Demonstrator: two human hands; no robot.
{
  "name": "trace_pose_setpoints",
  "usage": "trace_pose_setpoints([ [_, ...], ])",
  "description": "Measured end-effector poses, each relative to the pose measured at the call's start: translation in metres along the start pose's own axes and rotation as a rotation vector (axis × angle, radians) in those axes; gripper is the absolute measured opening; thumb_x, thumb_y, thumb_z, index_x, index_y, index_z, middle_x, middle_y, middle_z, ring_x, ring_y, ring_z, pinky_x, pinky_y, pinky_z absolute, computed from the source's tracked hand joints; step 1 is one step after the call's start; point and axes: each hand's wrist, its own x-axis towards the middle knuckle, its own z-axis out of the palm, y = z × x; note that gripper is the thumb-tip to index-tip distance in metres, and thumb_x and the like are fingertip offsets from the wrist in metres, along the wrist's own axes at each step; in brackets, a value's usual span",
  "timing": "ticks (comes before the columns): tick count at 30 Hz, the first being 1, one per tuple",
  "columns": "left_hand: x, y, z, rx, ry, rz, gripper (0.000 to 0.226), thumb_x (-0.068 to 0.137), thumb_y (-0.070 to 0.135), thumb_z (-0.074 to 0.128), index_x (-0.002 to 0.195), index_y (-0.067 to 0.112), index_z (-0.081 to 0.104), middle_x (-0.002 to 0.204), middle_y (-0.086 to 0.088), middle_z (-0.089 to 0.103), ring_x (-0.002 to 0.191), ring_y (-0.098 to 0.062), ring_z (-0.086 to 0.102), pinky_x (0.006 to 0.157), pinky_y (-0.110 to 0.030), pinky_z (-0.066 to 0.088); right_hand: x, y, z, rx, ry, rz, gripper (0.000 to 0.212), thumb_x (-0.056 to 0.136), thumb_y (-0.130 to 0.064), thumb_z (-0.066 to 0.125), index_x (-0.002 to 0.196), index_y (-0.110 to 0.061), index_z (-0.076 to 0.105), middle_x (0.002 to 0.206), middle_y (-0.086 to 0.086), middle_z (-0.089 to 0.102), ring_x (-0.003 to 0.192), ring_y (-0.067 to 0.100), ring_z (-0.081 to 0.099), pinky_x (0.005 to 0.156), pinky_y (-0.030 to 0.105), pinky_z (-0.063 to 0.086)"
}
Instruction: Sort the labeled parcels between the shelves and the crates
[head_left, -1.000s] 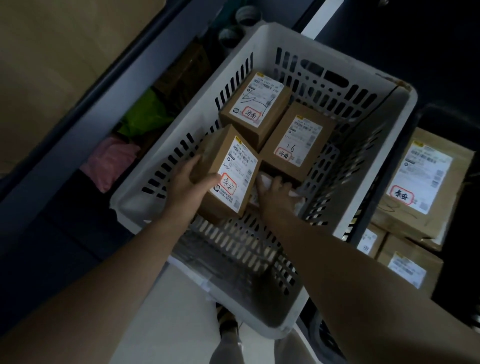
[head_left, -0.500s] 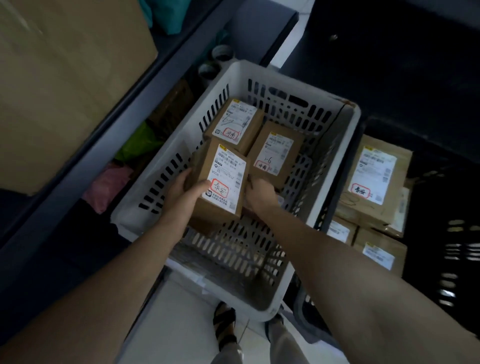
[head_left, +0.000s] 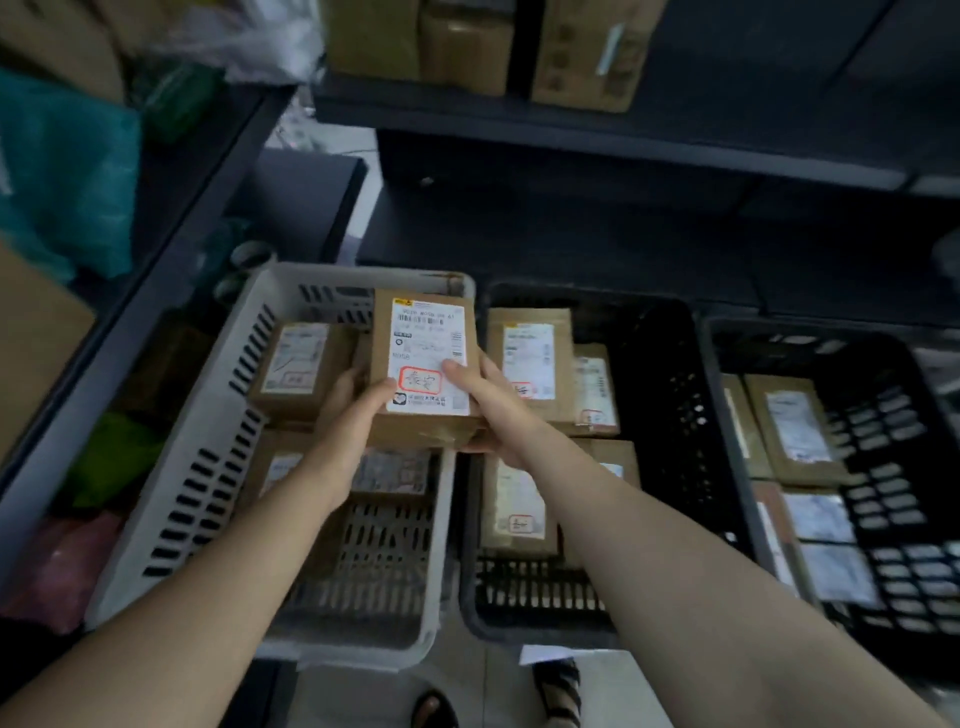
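Centrally, both hands are grasping one cardboard parcel (head_left: 426, 431): the left hand (head_left: 348, 426) is curling round its lower left edge, thumb lying on the white label (head_left: 426, 353), and the right hand (head_left: 493, 415) is cupping its lower right corner, thumb likewise pressing the label. The parcel, a rectangular brown box whose printed label is showing a red-ringed handwritten mark, is hanging in the air above the right rim of the white crate (head_left: 208, 467). That crate, of slotted plastic, is holding further brown boxes (head_left: 301, 369) with similar labels. Just beside it, a black perforated crate (head_left: 670, 415) is containing labelled cardboard parcels (head_left: 530, 358) lying flat. Farther right, a second black crate (head_left: 893, 431) is holding flatter brown packets (head_left: 795, 431). Beyond, a dark shelf (head_left: 571, 140) is carrying blurred cartons (head_left: 467, 47).
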Motion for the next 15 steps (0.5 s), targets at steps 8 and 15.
trace_pose_setpoints([
  [8,0.004,-0.013,0.103,0.450,-0.182,0.150,0.044,0.091,0.010,0.057,0.133,0.012,0.048,0.130,-0.013,0.052,0.118,-0.027,0.051,0.103,-0.037,0.039,-0.041,0.027,-0.137,0.057,0.272,-0.012,0.084,0.075,-0.049,0.075,0.146,-0.034,0.034,0.121,0.000,0.068,0.104,0.020,0.068,0.094,0.046,0.052],
  [15,-0.009,-0.028,0.196,0.632,-0.223,0.185,0.036,0.091,0.012,0.057,0.127,0.012,0.055,0.123,-0.007,0.055,0.103,-0.020,0.054,0.088,-0.027,0.041,-0.076,0.038,-0.222,0.011,0.343,-0.060,0.080,0.082,-0.040,0.073,0.149,-0.029,0.029,0.124,0.001,0.066,0.106,0.018,0.067,0.093,0.040,0.054],
])
